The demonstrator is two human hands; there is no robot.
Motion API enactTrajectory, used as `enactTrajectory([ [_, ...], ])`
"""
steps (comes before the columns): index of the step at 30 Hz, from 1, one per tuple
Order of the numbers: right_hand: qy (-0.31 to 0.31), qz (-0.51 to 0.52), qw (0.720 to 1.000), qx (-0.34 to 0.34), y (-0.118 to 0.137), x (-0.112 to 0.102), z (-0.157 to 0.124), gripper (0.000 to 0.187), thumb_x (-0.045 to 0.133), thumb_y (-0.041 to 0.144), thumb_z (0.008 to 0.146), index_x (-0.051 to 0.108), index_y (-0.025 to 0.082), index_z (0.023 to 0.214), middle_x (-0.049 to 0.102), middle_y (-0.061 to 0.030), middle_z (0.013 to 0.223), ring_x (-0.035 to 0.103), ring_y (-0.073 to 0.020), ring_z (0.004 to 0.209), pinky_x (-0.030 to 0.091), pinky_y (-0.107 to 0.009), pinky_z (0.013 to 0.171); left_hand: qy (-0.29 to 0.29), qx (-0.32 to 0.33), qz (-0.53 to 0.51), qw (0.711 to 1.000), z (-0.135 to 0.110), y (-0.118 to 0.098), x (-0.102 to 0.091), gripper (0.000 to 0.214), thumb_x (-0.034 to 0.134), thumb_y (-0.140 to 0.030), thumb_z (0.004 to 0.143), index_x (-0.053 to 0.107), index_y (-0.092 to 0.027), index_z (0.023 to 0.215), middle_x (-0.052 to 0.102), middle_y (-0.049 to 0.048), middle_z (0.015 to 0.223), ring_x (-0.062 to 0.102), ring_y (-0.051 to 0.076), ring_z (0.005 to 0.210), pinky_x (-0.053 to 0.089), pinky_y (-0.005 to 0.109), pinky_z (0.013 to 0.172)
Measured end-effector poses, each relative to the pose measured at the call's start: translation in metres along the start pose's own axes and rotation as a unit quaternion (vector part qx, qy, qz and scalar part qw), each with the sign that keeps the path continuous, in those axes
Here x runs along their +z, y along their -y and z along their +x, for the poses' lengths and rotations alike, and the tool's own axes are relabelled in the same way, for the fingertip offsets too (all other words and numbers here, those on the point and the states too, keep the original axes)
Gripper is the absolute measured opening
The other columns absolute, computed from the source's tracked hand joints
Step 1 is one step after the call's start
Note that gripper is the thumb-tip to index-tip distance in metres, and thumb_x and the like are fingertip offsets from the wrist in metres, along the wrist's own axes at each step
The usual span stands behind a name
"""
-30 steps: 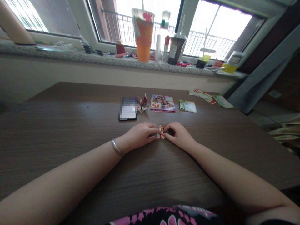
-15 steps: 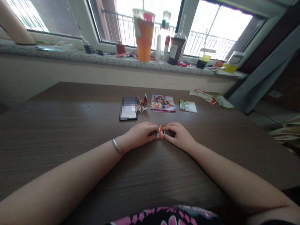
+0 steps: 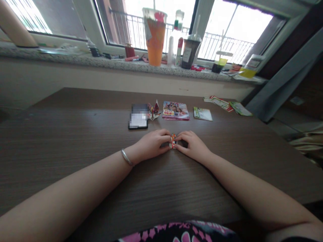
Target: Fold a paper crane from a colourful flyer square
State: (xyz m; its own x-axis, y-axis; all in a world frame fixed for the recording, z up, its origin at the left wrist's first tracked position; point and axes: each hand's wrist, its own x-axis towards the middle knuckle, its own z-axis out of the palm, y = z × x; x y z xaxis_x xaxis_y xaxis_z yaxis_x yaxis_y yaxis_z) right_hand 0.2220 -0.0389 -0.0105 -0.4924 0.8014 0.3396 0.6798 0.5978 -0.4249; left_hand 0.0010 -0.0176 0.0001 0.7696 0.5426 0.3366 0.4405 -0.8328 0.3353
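A small folded piece of printed paper, white with orange and red, lies on the dark wooden table between my hands. My left hand, with a silver bangle at the wrist, grips the paper's left edge between thumb and fingers. On the opposite edge, my right hand holds it with bent fingertips and thumb. The fingertips cover part of the paper, so its full shape is hidden. Beyond my left hand stand a phone with a blurred screen and a folded paper crane.
Farther back lie a stack of colourful flyers, a smaller stack of green-white paper and loose printed strips. On the stone windowsill stand a tall orange drink cup, a dark cup and several bottles.
My left fingers have shifted slightly on the paper, and a little more of its orange and white print shows differently. My right hand stays almost still.
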Motion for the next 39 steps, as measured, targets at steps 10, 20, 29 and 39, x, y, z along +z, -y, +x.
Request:
enactTrajectory([
  [10,0.002,0.003,1.0,0.015,0.001,-0.001,0.001,0.015,0.066,0.032,0.082,0.07,0.023,0.094,0.068,-0.0058,0.1,0.058,-0.0205,0.097,0.045,-0.039,0.09,0.005,0.028,0.071,0.997,-0.001,-0.002,-0.001,0.023,0.055,-0.026,0.088,0.062,-0.02,0.109,0.06,0.0093,0.115,0.06,0.02,0.1,0.05,0.033,0.088],
  [20,-0.003,-0.011,1.0,0.011,0.0,0.001,0.001,0.016,0.064,0.032,0.083,0.068,0.022,0.095,0.067,-0.0057,0.1,0.058,-0.0212,0.097,0.044,-0.038,0.089,0.004,0.071,0.085,0.994,0.003,-0.006,-0.004,0.019,0.051,-0.021,0.09,0.07,-0.02,0.095,0.068,0.008,0.1,0.061,0.02,0.103,0.046,0.037,0.096],
  [29,-0.007,-0.035,0.999,0.037,0.005,-0.002,0.001,0.01,0.063,0.029,0.083,0.063,0.021,0.088,0.066,-0.0054,0.094,0.055,-0.0213,0.092,0.044,-0.036,0.085,0.04,0.025,0.11,0.993,0.004,-0.014,-0.006,0.021,0.049,-0.025,0.092,0.069,-0.02,0.095,0.066,0.0084,0.103,0.063,0.019,0.097,0.05,0.031,0.088],
  [39,0.005,-0.06,0.996,0.064,0.007,0.001,0.002,0.011,0.064,0.029,0.08,0.062,0.021,0.087,0.066,-0.0054,0.094,0.055,-0.0216,0.092,0.043,-0.036,0.085,0.044,0.031,0.11,0.993,0.004,-0.016,-0.008,0.021,0.048,-0.025,0.093,0.068,-0.02,0.095,0.066,0.0076,0.104,0.064,0.018,0.097,0.051,0.03,0.088],
])
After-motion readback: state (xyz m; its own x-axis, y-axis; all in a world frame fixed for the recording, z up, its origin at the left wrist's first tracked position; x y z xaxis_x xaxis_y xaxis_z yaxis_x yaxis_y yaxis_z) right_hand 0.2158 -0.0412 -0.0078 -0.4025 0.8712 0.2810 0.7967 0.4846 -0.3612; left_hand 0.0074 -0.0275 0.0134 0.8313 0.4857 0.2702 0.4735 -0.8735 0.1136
